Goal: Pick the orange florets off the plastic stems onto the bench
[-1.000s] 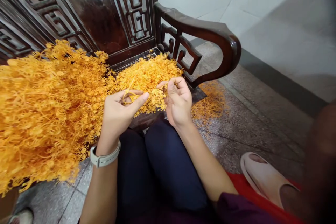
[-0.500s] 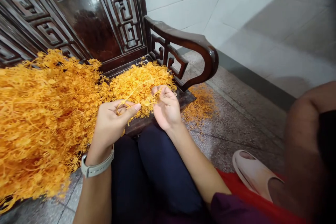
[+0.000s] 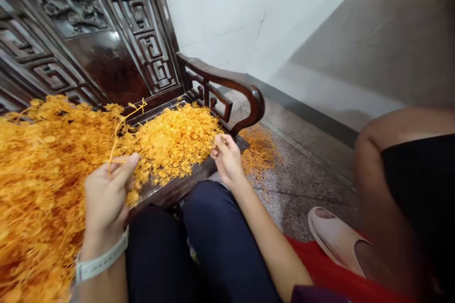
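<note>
Orange wiry stem [image 3: 115,140] held in L hand [image 3: 106,196], R hand [image 3: 230,158] pinched, contents unclear, frilly heap [image 3: 181,137] nr both

1 slipper [image 3: 336,236] adj. red matl [image 3: 307,260]

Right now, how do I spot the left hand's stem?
On the carved wooden bench, find the larger orange heap, at picture left. In front of it, the left hand pinches the stem. It curves up singly, unlike the heap's tangled sprigs.
</note>
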`<action>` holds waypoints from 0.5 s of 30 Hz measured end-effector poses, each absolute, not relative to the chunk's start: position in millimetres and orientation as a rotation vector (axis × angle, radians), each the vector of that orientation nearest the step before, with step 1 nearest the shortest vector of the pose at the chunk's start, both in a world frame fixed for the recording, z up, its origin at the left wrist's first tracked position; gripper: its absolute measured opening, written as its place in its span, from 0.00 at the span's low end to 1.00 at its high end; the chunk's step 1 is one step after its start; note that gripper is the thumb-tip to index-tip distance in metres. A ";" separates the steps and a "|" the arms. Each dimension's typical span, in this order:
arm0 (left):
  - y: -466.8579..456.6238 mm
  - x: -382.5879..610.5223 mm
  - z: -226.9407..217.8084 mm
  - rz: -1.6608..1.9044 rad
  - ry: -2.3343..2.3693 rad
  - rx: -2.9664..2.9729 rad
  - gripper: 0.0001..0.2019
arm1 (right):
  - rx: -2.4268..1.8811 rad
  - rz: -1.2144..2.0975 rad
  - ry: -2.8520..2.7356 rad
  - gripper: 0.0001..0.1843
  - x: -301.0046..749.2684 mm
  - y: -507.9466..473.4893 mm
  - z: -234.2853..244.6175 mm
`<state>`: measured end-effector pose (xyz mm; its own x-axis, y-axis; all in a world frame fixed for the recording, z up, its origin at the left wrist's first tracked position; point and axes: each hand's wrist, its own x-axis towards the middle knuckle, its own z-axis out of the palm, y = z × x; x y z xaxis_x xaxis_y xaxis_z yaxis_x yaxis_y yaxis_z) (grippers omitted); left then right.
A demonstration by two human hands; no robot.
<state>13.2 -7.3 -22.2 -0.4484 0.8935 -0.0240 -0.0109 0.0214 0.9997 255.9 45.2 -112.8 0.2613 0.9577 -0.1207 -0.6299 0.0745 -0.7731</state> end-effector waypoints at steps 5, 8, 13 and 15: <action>5.4 26.5 -29.2 1.549 1.553 0.972 0.15 | -0.956 1.183 -1.077 0.19 231.6 47.4 -112.1; -2.1 26.5 -32.7 1.575 1.609 1.112 0.12 | -0.942 1.117 -1.334 0.21 226.4 61.4 -109.3; -38.6 20.9 -20.7 1.461 1.940 1.414 0.10 | -0.920 1.275 -1.474 0.22 230.6 90.3 -105.1; -49.7 13.0 -15.9 1.334 1.995 1.398 0.12 | -0.955 1.320 -1.307 0.18 242.6 93.1 -105.9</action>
<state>13.0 -49.7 -15.9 -0.4444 0.8704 0.2117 0.5278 0.0635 0.8470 242.6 93.1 -105.9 -0.1828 0.9768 0.1116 -0.1215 0.0902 -0.9885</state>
